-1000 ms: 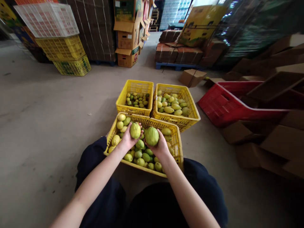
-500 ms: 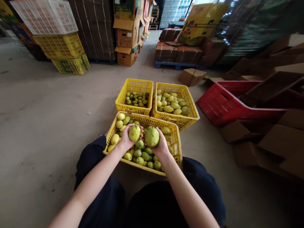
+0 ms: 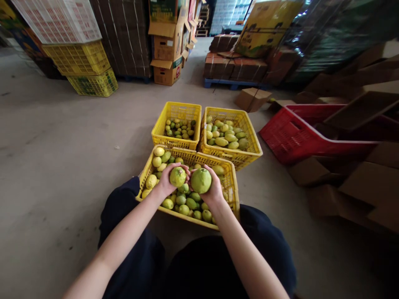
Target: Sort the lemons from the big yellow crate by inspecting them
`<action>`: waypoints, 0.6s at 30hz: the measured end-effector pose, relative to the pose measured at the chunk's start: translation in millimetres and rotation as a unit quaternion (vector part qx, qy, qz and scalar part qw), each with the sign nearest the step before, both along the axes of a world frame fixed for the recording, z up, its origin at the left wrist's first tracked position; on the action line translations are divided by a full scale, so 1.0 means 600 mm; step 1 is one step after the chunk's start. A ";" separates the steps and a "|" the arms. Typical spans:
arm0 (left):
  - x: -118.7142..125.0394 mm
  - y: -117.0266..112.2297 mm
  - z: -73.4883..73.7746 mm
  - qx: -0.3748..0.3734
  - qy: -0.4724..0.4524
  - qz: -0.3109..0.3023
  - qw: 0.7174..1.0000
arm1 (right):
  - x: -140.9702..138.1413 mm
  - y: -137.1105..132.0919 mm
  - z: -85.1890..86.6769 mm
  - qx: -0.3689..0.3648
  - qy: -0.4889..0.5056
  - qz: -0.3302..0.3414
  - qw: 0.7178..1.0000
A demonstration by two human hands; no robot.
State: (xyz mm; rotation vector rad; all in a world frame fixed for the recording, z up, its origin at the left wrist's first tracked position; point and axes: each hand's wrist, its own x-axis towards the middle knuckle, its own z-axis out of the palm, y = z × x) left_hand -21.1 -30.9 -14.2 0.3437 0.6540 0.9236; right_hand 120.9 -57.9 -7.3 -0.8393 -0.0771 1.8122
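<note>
My left hand [image 3: 166,181] is wrapped round a yellow-green lemon [image 3: 178,177], its stem end turned up toward me. Beside it, my right hand [image 3: 215,192] cups a larger, greener lemon [image 3: 201,180]. Both fruits are held close together, apart from each other, over the near yellow crate [image 3: 235,189]. In that crate lie many lemons, yellow ones [image 3: 151,181] at the left and green ones [image 3: 190,203] in the middle. My hands and forearms hide part of its contents.
Behind the near crate stand two more yellow crates, a left one [image 3: 155,135] with small fruit and a right one [image 3: 254,139] with larger yellow-green fruit. A red crate [image 3: 280,135] and loose cardboard boxes [image 3: 368,187] lie to the right. Stacked crates [image 3: 79,58] stand at the back left.
The lemon in my left hand has turned so its stem end shows more. The right hand's lemon has tilted slightly. Both hands stay over the near crate.
</note>
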 end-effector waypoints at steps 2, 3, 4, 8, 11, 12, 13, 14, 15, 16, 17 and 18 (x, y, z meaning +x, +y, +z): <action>0.002 -0.002 0.000 0.008 0.004 0.001 1.000 | 0.002 0.000 -0.002 0.007 -0.004 0.008 1.000; 0.002 -0.003 0.001 0.008 0.006 0.002 1.000 | 0.002 0.000 -0.003 0.008 -0.003 0.009 1.000; 0.002 -0.003 0.002 0.005 0.008 0.004 1.000 | 0.002 0.000 -0.004 0.008 0.000 0.008 1.000; -0.004 0.004 0.008 -0.038 -0.009 0.047 0.998 | 0.003 0.002 -0.005 -0.003 0.011 -0.013 1.000; -0.011 0.016 -0.001 -0.034 0.022 0.077 0.996 | 0.014 0.006 -0.001 -0.017 0.001 -0.043 0.999; -0.012 0.018 -0.009 -0.020 0.065 0.070 0.995 | 0.021 0.009 0.000 -0.018 0.002 -0.059 0.998; -0.013 0.017 -0.019 -0.006 0.117 0.056 0.992 | 0.030 0.011 0.003 -0.015 0.006 -0.078 0.997; -0.012 0.012 -0.031 0.009 0.174 0.032 0.984 | 0.040 0.014 0.005 -0.007 0.012 -0.101 0.995; -0.011 0.003 -0.045 0.017 0.214 0.007 0.977 | 0.051 0.016 0.009 0.004 0.019 -0.125 0.992; -0.010 -0.009 -0.061 0.019 0.238 -0.026 0.971 | 0.063 0.018 0.012 0.014 0.024 -0.148 0.989; -0.008 -0.024 -0.076 0.018 0.251 -0.071 0.965 | 0.073 0.020 0.017 0.023 0.028 -0.169 0.985; -0.007 -0.039 -0.090 0.012 0.259 -0.123 0.958 | 0.083 0.020 0.021 0.030 0.031 -0.186 0.982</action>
